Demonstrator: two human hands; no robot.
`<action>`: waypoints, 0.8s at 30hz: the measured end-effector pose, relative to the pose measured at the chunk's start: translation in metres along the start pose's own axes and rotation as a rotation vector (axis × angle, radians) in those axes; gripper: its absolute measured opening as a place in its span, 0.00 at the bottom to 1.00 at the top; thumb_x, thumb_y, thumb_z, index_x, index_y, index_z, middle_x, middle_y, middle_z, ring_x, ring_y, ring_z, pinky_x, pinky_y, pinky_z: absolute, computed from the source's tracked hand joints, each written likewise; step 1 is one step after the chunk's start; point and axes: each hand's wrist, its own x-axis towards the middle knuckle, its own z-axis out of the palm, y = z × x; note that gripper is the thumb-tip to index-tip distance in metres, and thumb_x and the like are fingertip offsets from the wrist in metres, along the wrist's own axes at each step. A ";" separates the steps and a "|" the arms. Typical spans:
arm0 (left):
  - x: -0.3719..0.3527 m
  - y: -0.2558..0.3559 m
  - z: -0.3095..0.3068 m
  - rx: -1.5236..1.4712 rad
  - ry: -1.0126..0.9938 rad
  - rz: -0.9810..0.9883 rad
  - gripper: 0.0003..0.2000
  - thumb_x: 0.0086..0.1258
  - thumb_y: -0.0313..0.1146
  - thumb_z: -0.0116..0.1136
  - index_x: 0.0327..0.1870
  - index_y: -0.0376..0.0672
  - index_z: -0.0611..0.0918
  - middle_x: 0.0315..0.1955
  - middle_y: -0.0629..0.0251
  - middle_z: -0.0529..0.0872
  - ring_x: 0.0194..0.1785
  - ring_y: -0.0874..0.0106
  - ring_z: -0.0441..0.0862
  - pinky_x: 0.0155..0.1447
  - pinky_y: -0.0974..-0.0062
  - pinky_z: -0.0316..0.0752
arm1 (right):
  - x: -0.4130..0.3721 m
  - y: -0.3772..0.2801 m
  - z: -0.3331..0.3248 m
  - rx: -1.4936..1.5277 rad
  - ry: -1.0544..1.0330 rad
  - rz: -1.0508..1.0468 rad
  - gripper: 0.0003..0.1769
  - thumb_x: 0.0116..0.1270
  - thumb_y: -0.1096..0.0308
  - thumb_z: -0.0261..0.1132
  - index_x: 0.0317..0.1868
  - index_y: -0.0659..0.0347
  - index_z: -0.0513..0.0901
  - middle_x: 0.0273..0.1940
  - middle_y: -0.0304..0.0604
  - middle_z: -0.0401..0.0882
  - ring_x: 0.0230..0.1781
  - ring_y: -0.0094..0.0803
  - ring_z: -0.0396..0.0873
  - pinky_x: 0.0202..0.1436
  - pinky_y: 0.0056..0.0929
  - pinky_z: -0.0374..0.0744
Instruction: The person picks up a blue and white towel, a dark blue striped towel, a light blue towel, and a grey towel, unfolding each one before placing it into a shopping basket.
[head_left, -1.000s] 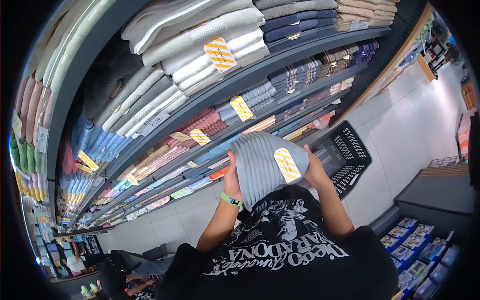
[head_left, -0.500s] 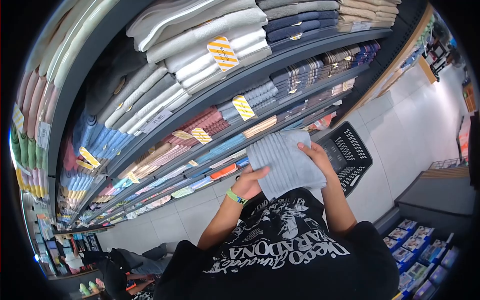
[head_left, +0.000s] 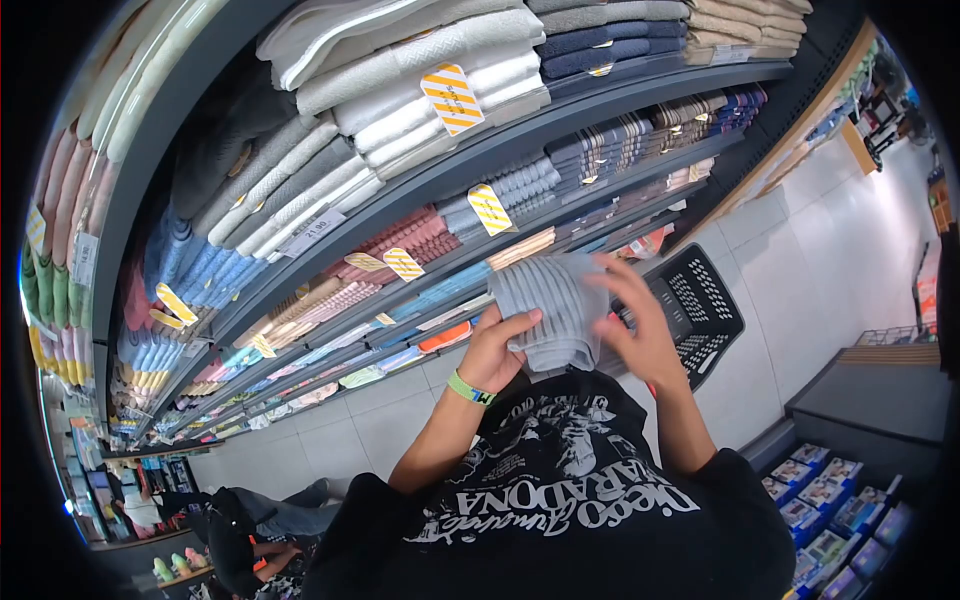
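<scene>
A light grey-blue ribbed towel (head_left: 556,305) is held up in front of my chest, its far side folded over toward the middle. My left hand (head_left: 497,345) grips its left edge, thumb lying across the ribs and the fingers hidden beneath. At the towel's right edge, my right hand (head_left: 640,325) is open with thumb and fingers apart, a little blurred, its fingertips overlapping the cloth in this view. A black plastic basket (head_left: 712,300) stands on the floor beyond the right hand.
Shelves of folded towels (head_left: 420,85) curve across the left and top, with striped tags (head_left: 452,100) hanging from them. Another person (head_left: 235,540) is at the lower left. Boxed goods (head_left: 825,510) fill a display at the lower right. Pale floor tiles (head_left: 765,340) run beyond the basket.
The towel's right part has been folded over toward the left, making it narrower. My right hand has let go of that edge and its fingers have spread. My left hand keeps its hold.
</scene>
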 end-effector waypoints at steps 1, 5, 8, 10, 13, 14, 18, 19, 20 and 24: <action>0.001 0.000 -0.001 0.000 0.000 -0.001 0.20 0.69 0.23 0.56 0.62 0.32 0.72 0.52 0.57 0.83 0.54 0.67 0.83 0.58 0.67 0.79 | 0.002 -0.015 0.000 -0.099 -0.165 -0.164 0.28 0.62 0.63 0.70 0.62 0.59 0.76 0.65 0.52 0.71 0.70 0.45 0.67 0.70 0.37 0.67; 0.004 -0.002 -0.007 -0.005 0.058 0.010 0.18 0.68 0.22 0.57 0.59 0.36 0.75 0.51 0.60 0.83 0.52 0.70 0.83 0.55 0.71 0.79 | -0.004 -0.030 0.017 -0.124 -0.252 -0.145 0.29 0.58 0.63 0.73 0.60 0.60 0.78 0.62 0.52 0.74 0.67 0.47 0.70 0.70 0.38 0.68; 0.003 0.000 -0.008 0.090 0.077 0.020 0.17 0.68 0.23 0.57 0.58 0.36 0.75 0.50 0.61 0.83 0.52 0.71 0.82 0.55 0.72 0.79 | -0.002 -0.016 0.017 0.002 -0.305 -0.172 0.26 0.56 0.64 0.74 0.56 0.59 0.81 0.57 0.49 0.78 0.63 0.48 0.73 0.66 0.39 0.72; 0.000 -0.001 -0.007 0.140 0.088 0.028 0.17 0.68 0.24 0.58 0.58 0.37 0.76 0.49 0.62 0.83 0.52 0.71 0.82 0.55 0.72 0.78 | -0.002 -0.017 0.017 -0.031 -0.279 -0.104 0.21 0.55 0.66 0.74 0.51 0.58 0.84 0.52 0.43 0.81 0.57 0.46 0.77 0.59 0.38 0.76; -0.001 0.002 -0.004 0.191 0.089 0.030 0.18 0.70 0.27 0.58 0.60 0.37 0.75 0.51 0.63 0.82 0.54 0.71 0.81 0.57 0.71 0.78 | 0.001 -0.019 0.021 -0.180 -0.260 -0.210 0.18 0.55 0.67 0.73 0.48 0.57 0.84 0.50 0.39 0.81 0.51 0.43 0.78 0.53 0.37 0.78; -0.001 0.003 -0.002 0.108 0.109 0.004 0.19 0.71 0.30 0.58 0.61 0.38 0.74 0.53 0.63 0.81 0.55 0.71 0.80 0.58 0.70 0.77 | 0.003 -0.019 0.024 -0.180 -0.261 -0.212 0.18 0.55 0.67 0.73 0.48 0.57 0.84 0.50 0.39 0.81 0.51 0.43 0.78 0.53 0.37 0.78; -0.004 0.001 -0.007 -0.076 -0.030 -0.017 0.20 0.73 0.31 0.58 0.64 0.38 0.71 0.57 0.62 0.79 0.58 0.72 0.79 0.61 0.70 0.76 | 0.008 -0.014 0.030 -0.271 -0.139 -0.272 0.16 0.57 0.68 0.72 0.46 0.56 0.85 0.47 0.38 0.81 0.47 0.42 0.79 0.51 0.37 0.79; -0.006 -0.002 -0.006 -0.075 -0.030 -0.018 0.20 0.73 0.31 0.58 0.64 0.38 0.71 0.57 0.62 0.79 0.58 0.72 0.79 0.61 0.70 0.76 | 0.009 -0.013 0.030 -0.287 -0.123 -0.275 0.15 0.57 0.68 0.72 0.47 0.56 0.85 0.46 0.38 0.81 0.46 0.41 0.79 0.51 0.37 0.79; -0.008 -0.008 -0.004 0.072 -0.054 0.071 0.20 0.73 0.28 0.57 0.64 0.38 0.71 0.57 0.62 0.78 0.59 0.72 0.78 0.61 0.69 0.76 | 0.009 -0.009 0.031 -0.287 -0.123 -0.274 0.15 0.57 0.68 0.72 0.47 0.56 0.85 0.46 0.38 0.81 0.46 0.41 0.79 0.51 0.37 0.79; -0.007 -0.011 0.005 0.166 -0.113 0.120 0.20 0.71 0.19 0.54 0.63 0.36 0.71 0.55 0.61 0.80 0.58 0.74 0.79 0.61 0.70 0.76 | 0.007 -0.002 0.034 -0.283 -0.056 -0.204 0.15 0.58 0.72 0.69 0.47 0.56 0.86 0.45 0.38 0.81 0.44 0.39 0.80 0.45 0.34 0.80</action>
